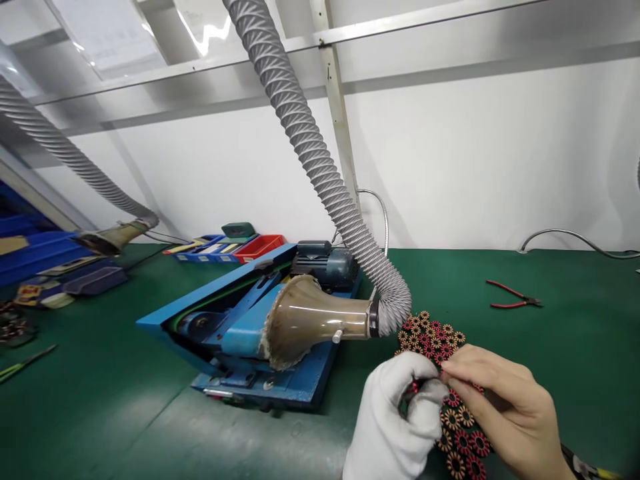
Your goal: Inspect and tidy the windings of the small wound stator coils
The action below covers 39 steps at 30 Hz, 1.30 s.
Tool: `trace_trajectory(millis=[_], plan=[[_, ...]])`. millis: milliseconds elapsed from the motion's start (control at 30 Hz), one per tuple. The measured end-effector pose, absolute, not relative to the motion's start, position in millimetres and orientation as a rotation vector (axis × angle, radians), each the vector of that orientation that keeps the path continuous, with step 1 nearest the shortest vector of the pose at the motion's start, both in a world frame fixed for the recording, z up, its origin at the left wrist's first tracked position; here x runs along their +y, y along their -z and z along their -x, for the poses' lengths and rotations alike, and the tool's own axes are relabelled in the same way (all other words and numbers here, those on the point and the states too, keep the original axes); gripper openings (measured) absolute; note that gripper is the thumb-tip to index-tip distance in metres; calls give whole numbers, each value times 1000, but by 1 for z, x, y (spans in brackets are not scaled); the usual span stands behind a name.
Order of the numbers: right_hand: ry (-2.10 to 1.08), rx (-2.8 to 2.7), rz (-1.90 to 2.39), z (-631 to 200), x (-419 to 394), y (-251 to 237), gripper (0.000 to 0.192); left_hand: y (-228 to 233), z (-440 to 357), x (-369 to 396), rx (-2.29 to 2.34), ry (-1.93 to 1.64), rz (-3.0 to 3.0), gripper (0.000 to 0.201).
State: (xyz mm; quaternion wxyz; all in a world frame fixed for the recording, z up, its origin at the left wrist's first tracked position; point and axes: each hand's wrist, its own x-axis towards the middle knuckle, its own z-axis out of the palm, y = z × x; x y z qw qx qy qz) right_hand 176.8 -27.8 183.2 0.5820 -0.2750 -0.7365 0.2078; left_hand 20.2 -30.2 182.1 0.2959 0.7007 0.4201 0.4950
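My left hand, in a white glove, was curled inward, thumb against fingers, around a small red piece that was mostly hidden. My bare right hand met it at the glove's thumb side, fingertips pressed together; I could not tell whether anything sat between them. Beneath and behind both hands, red and tan ring-shaped pieces lay clustered on the green tabletop. Left of them stood a blue machine, a flared hood at its side joined to a ribbed grey hose. Red-handled pliers lay open at the right, well apart from the cluster.
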Motion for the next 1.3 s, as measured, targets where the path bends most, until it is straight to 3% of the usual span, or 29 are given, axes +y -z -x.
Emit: trace_trajectory(millis=[267, 567, 667, 767, 833, 933, 1067, 1300], plan=[[-483, -1681, 657, -174, -27, -186, 44, -181, -23, -24, 1163, -1461, -2121, 20], [-298, -1866, 739, -180, -28, -183, 20, -188, -18, -25, 1294, -1384, -2589, 24], [-523, -1809, 930, -175, -30, -181, 17, -187, -18, -24, 1344, -1420, -2720, 26], [-1075, -1535, 947, -171, -30, -179, 33, -184, -18, -22, 1366, -1477, -2764, 23], [-1212, -1394, 816, -172, -29, -179, 39, -182, -18, -22, 1338, -1477, -2661, 22], [-891, -1553, 786, -180, -29, -181, 16, -181, -16, -22, 1230, -1429, -2397, 21], [-606, -1848, 660, -188, -27, -184, 42, -181, -16, -22, 1056, -1346, -2123, 22], [-223, -1854, 814, -171, -26, -179, 21, -179, -20, -22, 1188, -1395, -2501, 18]])
